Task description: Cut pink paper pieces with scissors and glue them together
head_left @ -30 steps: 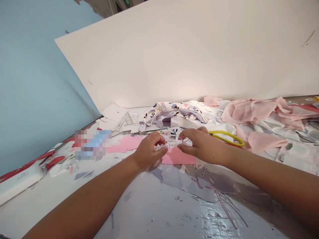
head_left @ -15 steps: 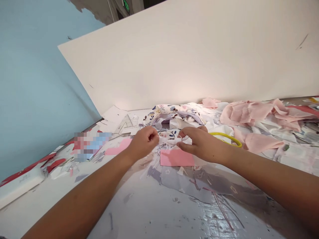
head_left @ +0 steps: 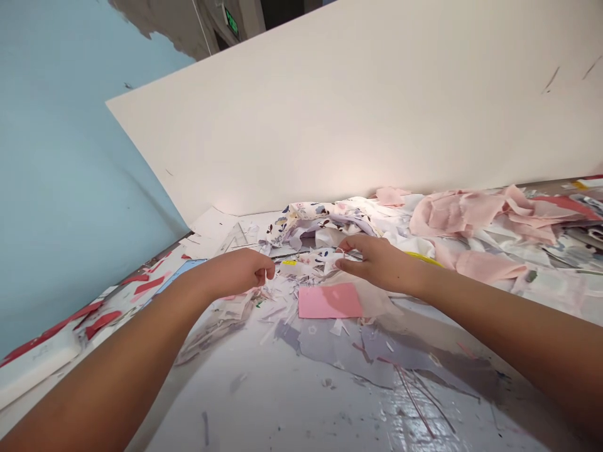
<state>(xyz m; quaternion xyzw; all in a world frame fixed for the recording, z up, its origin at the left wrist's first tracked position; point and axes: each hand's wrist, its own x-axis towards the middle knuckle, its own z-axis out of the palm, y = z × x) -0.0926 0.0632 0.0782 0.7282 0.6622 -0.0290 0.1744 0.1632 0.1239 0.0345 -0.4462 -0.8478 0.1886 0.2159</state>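
My right hand (head_left: 372, 263) has its thumb and forefinger around the right end of a small white floral fabric scrap (head_left: 318, 258). A small yellow mark (head_left: 289, 263) shows at the scrap's left. My left hand (head_left: 240, 273) is to the left of the scrap, apart from it, with its fingers curled in; what they hold, if anything, is hidden. Below the scrap lies a pink rectangular card (head_left: 330, 301). Behind both hands is a bunched floral cloth (head_left: 320, 213) with lilac parts.
Pink cloth pieces (head_left: 466, 213) are heaped at the right, near a yellow ring (head_left: 426, 258) partly hidden by my right hand. Red scraps (head_left: 101, 323) and a white box-like object (head_left: 38, 358) are at the left. A white board (head_left: 353, 107) stands behind the table.
My left hand has moved left, away from the scrap, and now covers more of the things on the left. My right hand stays at the scrap's right end.
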